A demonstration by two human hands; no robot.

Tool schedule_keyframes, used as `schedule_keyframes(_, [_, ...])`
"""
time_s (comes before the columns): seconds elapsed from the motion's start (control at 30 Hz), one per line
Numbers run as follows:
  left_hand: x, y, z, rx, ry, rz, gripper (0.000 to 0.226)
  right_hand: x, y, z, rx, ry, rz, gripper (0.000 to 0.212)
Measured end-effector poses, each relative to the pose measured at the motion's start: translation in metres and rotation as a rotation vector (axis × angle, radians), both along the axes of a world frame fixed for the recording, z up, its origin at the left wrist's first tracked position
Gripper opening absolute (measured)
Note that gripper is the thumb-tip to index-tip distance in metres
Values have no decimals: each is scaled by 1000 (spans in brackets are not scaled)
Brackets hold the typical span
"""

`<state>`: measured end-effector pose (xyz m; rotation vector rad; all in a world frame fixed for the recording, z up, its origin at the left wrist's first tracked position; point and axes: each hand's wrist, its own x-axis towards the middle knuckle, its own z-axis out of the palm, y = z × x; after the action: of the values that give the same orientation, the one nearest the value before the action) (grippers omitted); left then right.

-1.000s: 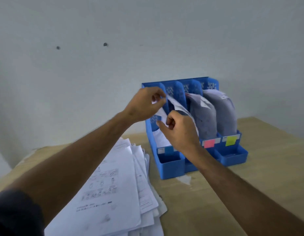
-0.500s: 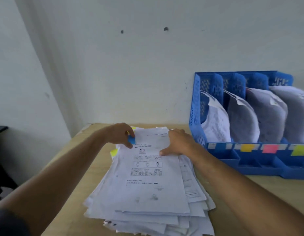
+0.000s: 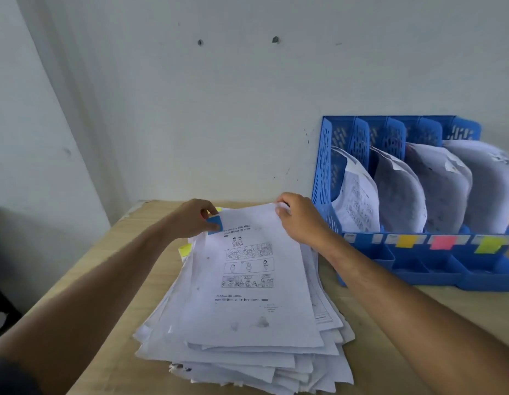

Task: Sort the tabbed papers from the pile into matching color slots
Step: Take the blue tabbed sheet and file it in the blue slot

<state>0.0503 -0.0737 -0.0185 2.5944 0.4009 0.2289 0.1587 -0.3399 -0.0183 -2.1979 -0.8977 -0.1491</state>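
A thick pile of white papers (image 3: 242,352) lies on the wooden table. Its top sheet (image 3: 247,280) carries printed comic panels and a blue tab (image 3: 215,223) at its far left corner. My left hand (image 3: 190,220) pinches that corner at the blue tab. My right hand (image 3: 299,218) grips the sheet's far right corner, which is lifted slightly. A blue four-slot file rack (image 3: 418,269) stands to the right, each slot holding curved papers. Its front labels show orange (image 3: 406,240), pink (image 3: 441,242) and yellow-green (image 3: 488,244) tabs; the leftmost label's colour is unclear.
A yellow tab (image 3: 185,249) sticks out from a lower sheet at the pile's left side. The white wall rises right behind the table and the rack. The table's left edge (image 3: 85,260) drops off to a dark area on the floor.
Both hands left the rack's leftmost slot and came down to the pile. They now hold the far corners of the top sheet, the right corner newly lifted. The view turned left.
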Motion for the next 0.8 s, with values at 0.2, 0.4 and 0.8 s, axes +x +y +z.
schedule_keyframes(0.2, [-1,-8,24,-296,-176,14,6,-1,-19,22,212,59,-56,17])
schedule_keyframes(0.4, [1,-20,49,-587,-275,-65,13,-7,-41,31,534,405,-97,21])
schedule_keyframes(0.8, [63,-109,74,-856,-345,-111,39,-12,-123,65,411,543,-118,28])
